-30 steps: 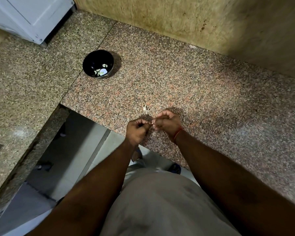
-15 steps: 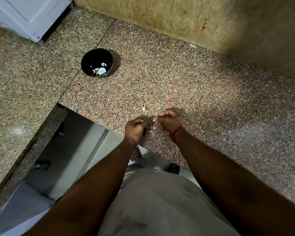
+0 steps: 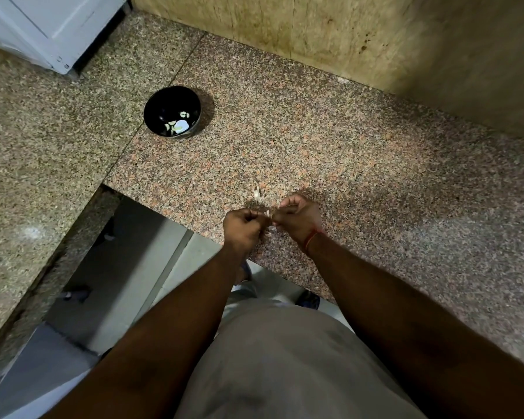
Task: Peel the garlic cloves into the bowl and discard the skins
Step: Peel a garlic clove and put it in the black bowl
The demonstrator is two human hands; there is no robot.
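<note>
My left hand (image 3: 242, 228) and my right hand (image 3: 298, 219) meet fingertip to fingertip just above the front edge of the granite counter (image 3: 375, 176). Between them they pinch a small pale garlic clove (image 3: 266, 213), mostly hidden by the fingers. A scrap of garlic skin (image 3: 257, 193) lies on the counter just beyond the hands. More pale bits of skin (image 3: 271, 229) lie under the hands. A black bowl (image 3: 156, 111) stands far to the upper left with several peeled cloves (image 3: 177, 125) in its bottom.
A stained tan wall (image 3: 315, 31) backs the counter. A white appliance (image 3: 52, 28) stands at the top left. The counter has a cut-out at the lower left, opening onto a grey floor (image 3: 118, 282). A red thread circles my right wrist.
The hands have stayed pressed together at the counter's edge, with only small finger movements on the clove. The view has shifted slightly.
</note>
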